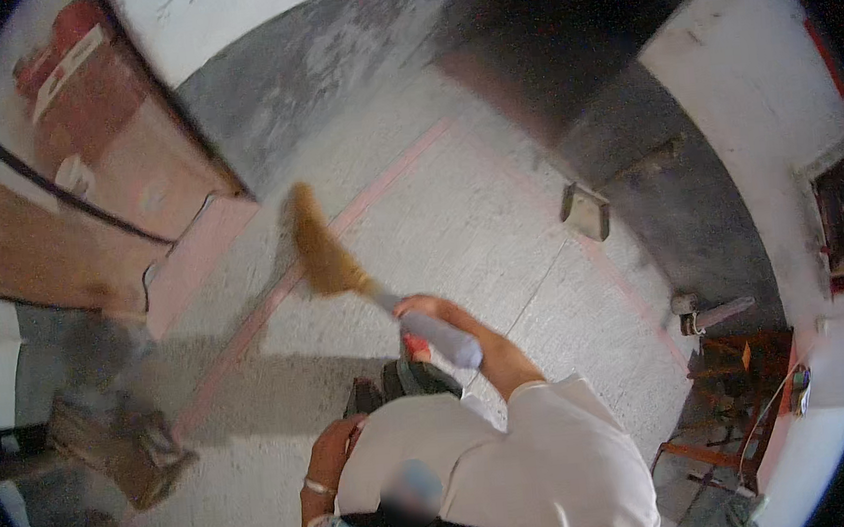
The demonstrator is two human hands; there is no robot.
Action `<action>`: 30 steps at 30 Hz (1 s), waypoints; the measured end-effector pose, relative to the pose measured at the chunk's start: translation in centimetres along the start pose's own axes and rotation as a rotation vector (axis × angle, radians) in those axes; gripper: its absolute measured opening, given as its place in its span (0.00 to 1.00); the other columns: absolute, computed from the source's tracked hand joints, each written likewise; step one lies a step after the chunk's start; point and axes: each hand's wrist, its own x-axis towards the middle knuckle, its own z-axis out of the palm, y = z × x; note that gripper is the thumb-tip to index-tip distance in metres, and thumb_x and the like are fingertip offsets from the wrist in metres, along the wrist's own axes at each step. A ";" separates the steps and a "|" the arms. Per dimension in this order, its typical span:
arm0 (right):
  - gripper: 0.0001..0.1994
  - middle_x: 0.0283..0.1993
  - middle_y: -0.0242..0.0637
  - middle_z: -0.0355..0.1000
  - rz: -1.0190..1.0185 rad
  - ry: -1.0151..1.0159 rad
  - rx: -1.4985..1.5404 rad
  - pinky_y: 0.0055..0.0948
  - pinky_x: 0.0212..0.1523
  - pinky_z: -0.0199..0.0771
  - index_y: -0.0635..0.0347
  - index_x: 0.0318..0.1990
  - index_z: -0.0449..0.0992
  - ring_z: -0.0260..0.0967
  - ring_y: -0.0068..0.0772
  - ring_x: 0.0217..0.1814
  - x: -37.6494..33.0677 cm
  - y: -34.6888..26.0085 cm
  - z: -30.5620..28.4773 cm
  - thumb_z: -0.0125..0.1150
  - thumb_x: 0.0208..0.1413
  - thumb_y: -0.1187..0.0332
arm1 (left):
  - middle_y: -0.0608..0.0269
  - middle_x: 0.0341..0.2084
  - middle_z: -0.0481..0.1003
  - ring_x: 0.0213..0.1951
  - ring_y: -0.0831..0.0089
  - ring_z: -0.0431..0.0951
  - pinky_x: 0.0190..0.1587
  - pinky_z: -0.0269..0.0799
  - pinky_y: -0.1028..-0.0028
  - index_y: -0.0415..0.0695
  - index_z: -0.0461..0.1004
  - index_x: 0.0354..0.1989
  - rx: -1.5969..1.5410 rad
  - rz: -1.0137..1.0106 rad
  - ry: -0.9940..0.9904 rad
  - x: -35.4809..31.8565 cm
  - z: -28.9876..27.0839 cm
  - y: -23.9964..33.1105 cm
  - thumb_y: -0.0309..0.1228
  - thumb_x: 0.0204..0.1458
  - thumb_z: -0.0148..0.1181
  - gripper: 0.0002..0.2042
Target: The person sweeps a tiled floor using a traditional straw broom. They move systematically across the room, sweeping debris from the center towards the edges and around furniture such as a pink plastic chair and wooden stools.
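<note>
My right hand (428, 311) is closed around the pale grey handle of a short broom (324, 255). Its yellow-brown bristles point forward and to the left, low over the concrete floor, slightly smeared by motion. Beside my left thigh is my left hand (336, 446), with a pale band at the wrist. Its fingers are mostly hidden by my leg, so I cannot see whether they hold anything. Ahead to the right, a dustpan (588, 213) with a long handle lies by the dark wall base.
Pink lines cross the grey floor (498, 217). A brown door (132, 158) stands at the far left. Wooden furniture (117, 446) sits at the lower left. On the right are an orange-brown wooden frame (710, 454) and a roll-shaped object (723, 313) by the wall.
</note>
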 end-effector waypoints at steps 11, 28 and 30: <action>0.12 0.19 0.39 0.68 -0.045 -0.012 0.032 0.31 0.19 0.67 0.61 0.24 0.70 0.66 0.32 0.17 -1.9 -7.9 -1.0 0.59 0.37 0.61 | 0.55 0.29 0.71 0.33 0.58 0.73 0.35 0.69 0.66 0.46 0.69 0.43 0.015 0.033 0.024 5.6 1.2 2.8 0.25 0.48 0.52 0.12; 0.08 0.26 0.29 0.67 -0.656 0.718 -0.333 0.22 0.32 0.64 0.55 0.30 0.72 0.64 0.22 0.29 -17.6 -8.2 -9.7 0.55 0.46 0.61 | 0.53 0.28 0.70 0.31 0.57 0.72 0.33 0.68 0.66 0.45 0.68 0.43 0.154 0.100 -0.057 10.2 1.8 4.7 0.23 0.46 0.52 0.14; 0.11 0.24 0.35 0.68 -0.159 0.609 0.044 0.28 0.27 0.67 0.59 0.29 0.72 0.66 0.28 0.24 -16.8 -8.9 -13.6 0.58 0.41 0.61 | 0.53 0.27 0.70 0.31 0.57 0.72 0.33 0.68 0.66 0.45 0.68 0.43 0.160 0.109 -0.068 10.4 1.8 5.0 0.23 0.46 0.52 0.14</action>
